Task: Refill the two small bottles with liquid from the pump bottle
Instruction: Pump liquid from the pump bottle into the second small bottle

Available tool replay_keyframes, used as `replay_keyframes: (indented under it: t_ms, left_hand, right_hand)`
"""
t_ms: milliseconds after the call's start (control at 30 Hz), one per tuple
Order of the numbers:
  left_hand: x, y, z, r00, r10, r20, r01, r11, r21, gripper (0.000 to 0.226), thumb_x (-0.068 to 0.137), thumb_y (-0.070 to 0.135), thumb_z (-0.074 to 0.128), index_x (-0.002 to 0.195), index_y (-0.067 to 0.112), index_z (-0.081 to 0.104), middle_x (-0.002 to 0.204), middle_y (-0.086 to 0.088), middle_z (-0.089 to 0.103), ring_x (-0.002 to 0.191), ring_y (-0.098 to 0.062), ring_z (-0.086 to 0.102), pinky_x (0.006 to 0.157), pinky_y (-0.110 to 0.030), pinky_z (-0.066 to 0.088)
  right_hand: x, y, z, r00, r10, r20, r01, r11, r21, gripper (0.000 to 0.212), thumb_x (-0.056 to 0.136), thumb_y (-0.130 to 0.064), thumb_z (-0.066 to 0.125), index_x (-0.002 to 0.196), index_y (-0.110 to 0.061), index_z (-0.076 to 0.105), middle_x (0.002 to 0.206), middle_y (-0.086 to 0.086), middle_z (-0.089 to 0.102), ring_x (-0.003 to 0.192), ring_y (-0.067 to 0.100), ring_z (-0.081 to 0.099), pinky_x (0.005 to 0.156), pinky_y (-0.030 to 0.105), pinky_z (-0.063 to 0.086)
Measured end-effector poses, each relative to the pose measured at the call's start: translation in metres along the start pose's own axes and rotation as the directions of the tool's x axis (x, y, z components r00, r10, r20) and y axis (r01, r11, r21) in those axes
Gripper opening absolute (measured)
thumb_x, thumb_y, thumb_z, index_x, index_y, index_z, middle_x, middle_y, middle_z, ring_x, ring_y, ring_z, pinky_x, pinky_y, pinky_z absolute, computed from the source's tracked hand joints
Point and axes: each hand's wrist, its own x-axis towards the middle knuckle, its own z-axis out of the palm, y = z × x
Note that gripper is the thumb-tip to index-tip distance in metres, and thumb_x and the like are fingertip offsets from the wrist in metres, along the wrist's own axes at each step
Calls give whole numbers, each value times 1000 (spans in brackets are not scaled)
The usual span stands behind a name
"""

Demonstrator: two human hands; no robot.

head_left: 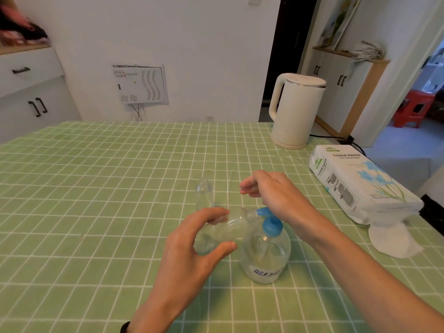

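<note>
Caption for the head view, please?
Left hand tilts a small bottle to the blue nozzle of the pump bottle; right hand rests on top.

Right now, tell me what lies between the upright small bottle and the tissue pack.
Head view: the right hand, resting on the pump bottle's top; otherwise bare tablecloth.

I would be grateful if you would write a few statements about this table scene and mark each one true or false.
1. The left hand holds a small bottle tilted, its mouth at the blue nozzle. True.
2. The second small bottle lies on its side. False: it stands upright on the tablecloth.
3. The right hand rests on top of the pump bottle. True.
4. The kettle is black. False: it is white.
5. The tissue pack lies to the left of both hands. False: it lies to their right.
</note>
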Motion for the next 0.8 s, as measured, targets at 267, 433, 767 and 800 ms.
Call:
replay_keyframes:
  t_ms: [267, 433, 767, 800]
  left_hand:
    - [0, -1, 1, 1000, 0, 1, 0, 1000, -2, 48, 76, 27, 90, 119, 35, 71, 115, 21, 75, 116, 0, 67, 96, -5, 42]
    - [-2, -5, 1, 1000, -14, 18, 14, 1000, 4, 48, 77, 27, 90, 120, 39, 70, 115, 21, 75, 116, -3, 67, 97, -8, 43]
    - [-2, -2, -1, 1000, -4, 2, 4, 1000, 12, 51, 77, 22, 91, 119, 40, 70, 114, 21, 75, 116, -2, 67, 96, -4, 41]
    - [-1, -2, -1, 1000, -2, 0, 2, 1000, 12, 52, 77, 21, 92, 119, 40, 70, 114, 22, 75, 116, -2, 67, 95, -4, 41]
  right_hand:
    - [-6, 4, 4, 999, 14, -34, -14, 1000, 0, 43, 113, -26, 39, 98, -21, 79, 101, -5, 84, 107, 13, 75, 91, 30, 54]
    - [-5, 8, 8, 999, 36, -13, -36, 999, -32, 43, 114, -25, 40, 95, -22, 78, 100, -3, 84, 108, 17, 76, 108, 42, 57]
    - [-7, -2, 1, 998, 25, -49, -26, 999, -27, 41, 110, -29, 42, 92, -24, 79, 97, -7, 83, 104, 12, 74, 110, 43, 55]
    - [-6, -3, 1, 998, 22, -51, -24, 999, -32, 42, 110, -30, 42, 91, -23, 79, 97, -8, 82, 104, 12, 74, 110, 43, 55]
